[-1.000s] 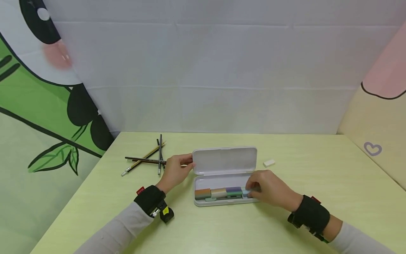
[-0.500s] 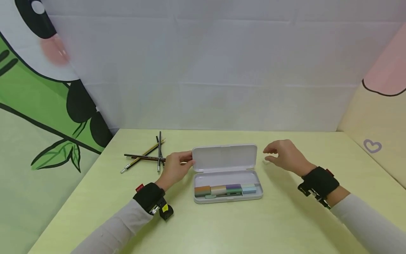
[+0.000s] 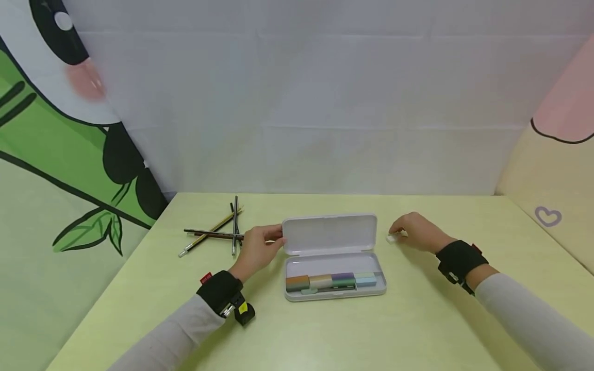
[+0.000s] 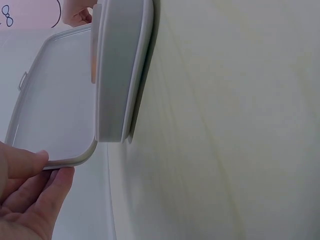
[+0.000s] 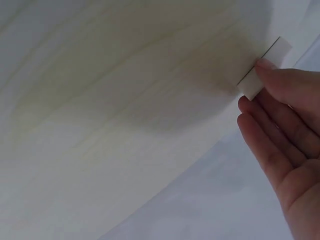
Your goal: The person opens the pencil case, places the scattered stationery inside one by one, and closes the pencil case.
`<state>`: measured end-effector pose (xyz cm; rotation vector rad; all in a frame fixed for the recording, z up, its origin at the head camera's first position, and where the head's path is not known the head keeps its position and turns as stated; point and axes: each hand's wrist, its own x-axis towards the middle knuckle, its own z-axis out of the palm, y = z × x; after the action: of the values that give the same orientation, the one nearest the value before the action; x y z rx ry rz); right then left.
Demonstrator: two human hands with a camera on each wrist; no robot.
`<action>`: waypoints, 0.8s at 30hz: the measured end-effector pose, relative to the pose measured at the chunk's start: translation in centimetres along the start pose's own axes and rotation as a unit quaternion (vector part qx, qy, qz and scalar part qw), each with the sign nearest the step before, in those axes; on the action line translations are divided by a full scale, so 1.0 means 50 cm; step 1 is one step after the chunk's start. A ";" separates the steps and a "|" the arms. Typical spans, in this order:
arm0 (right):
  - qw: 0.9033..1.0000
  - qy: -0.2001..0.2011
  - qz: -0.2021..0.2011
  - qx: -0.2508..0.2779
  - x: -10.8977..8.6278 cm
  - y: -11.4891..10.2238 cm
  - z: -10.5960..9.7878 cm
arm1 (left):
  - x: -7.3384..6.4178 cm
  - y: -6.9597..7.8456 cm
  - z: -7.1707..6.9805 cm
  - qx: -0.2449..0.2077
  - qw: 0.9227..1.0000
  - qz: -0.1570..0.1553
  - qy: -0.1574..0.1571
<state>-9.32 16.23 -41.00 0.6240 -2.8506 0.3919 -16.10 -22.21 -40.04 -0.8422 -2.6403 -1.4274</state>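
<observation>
Your L hand (image 3: 257, 250) is pinching the raised lid (image 3: 329, 234) of the case (image 3: 320, 264) at its left edge; your R hand (image 3: 419, 232) is pinching the wht. eraser (image 5: 251, 85), right of case, fingers barely apart on both.

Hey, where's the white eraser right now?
In the head view, the white eraser is right of the open pencil case, pinched by the right hand.
</observation>
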 end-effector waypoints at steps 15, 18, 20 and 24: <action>1.000 0.006 -0.014 0.015 -0.006 0.005 -0.001 | 0.004 0.000 0.009 0.001 1.000 -0.009 0.005; 1.000 0.009 -0.014 0.019 -0.011 -0.009 -0.007 | 0.003 0.001 0.008 -0.001 1.000 -0.009 0.002; 1.000 0.011 -0.010 0.020 -0.015 -0.022 -0.011 | 0.002 0.003 0.007 -0.001 1.000 -0.008 0.001; 1.000 0.008 0.007 0.019 -0.022 -0.050 -0.019 | 0.004 0.004 0.004 0.000 1.000 -0.005 0.001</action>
<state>-7.15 14.73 -39.82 0.6054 -2.8398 0.4525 -16.15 -21.86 -39.97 -0.8298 -2.6469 -1.4294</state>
